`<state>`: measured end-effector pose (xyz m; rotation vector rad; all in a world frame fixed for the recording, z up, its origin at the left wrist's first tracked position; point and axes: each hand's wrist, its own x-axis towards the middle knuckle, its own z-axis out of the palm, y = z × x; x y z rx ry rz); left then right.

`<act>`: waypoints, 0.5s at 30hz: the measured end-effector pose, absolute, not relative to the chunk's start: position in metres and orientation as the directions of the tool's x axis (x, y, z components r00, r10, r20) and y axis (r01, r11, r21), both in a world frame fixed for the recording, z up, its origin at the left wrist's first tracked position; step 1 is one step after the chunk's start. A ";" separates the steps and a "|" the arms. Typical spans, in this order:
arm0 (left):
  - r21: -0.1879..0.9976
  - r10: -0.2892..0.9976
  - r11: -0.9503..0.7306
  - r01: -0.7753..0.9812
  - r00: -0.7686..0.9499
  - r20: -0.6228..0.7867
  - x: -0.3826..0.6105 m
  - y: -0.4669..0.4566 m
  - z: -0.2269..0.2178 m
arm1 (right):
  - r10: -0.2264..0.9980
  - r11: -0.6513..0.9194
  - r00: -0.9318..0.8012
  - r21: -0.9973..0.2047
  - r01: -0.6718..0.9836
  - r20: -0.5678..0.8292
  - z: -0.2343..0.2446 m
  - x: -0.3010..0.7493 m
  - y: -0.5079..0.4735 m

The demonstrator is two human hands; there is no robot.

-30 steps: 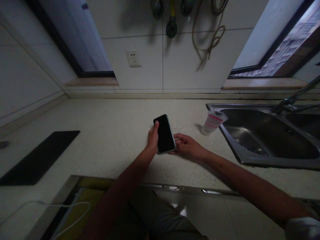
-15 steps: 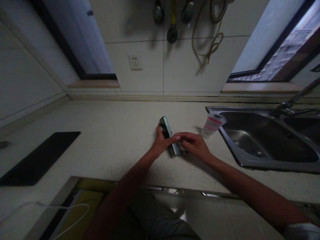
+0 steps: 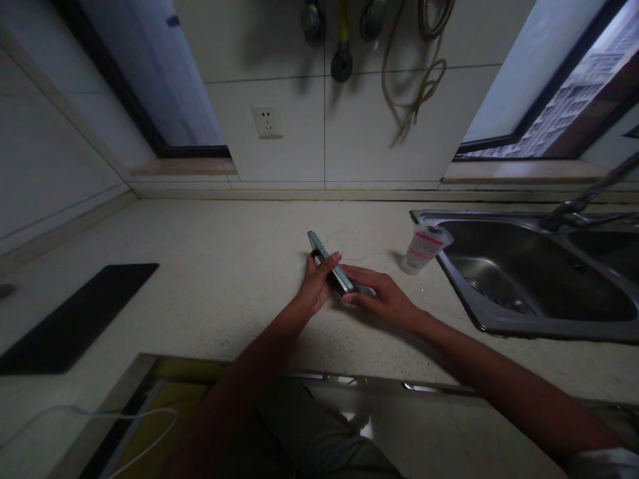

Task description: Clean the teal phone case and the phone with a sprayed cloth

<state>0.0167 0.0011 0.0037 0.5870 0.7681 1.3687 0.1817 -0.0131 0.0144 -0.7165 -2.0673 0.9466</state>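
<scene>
Above the pale speckled counter [image 3: 239, 266], left hand [image 3: 314, 286] and right hand [image 3: 383, 301] grip the slim, black-screened, green-edged phone [image 3: 319, 246], turned from screen-up to edge-up, presenting its narrow side.

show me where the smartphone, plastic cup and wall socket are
smartphone [image 3: 343, 280]: head view, on its narrow side edge, toward the end nearer the person
plastic cup [image 3: 425, 248]: head view, on the printed side wall
wall socket [image 3: 267, 123]: head view, on the middle of its faceplate

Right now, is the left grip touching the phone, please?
Touching. The head view shows the thumb of the left grip lying across the edge of the phone.
</scene>
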 end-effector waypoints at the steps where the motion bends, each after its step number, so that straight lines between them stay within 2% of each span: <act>1: 0.761 0.990 0.126 -0.637 0.030 -0.139 0.017 0.001 0.003 | 0.721 0.576 -0.572 -0.798 0.179 0.392 0.015 0.182 -0.013; 9: 0.760 0.986 0.140 -0.635 0.017 -0.167 0.016 0.003 0.001 | 0.660 0.638 -0.626 -0.750 0.177 0.414 0.016 0.185 -0.011; 15: 0.748 0.980 0.173 -0.641 0.038 -0.195 0.017 0.002 0.003 | 0.706 0.628 -0.565 -0.746 0.221 0.427 0.013 0.188 -0.012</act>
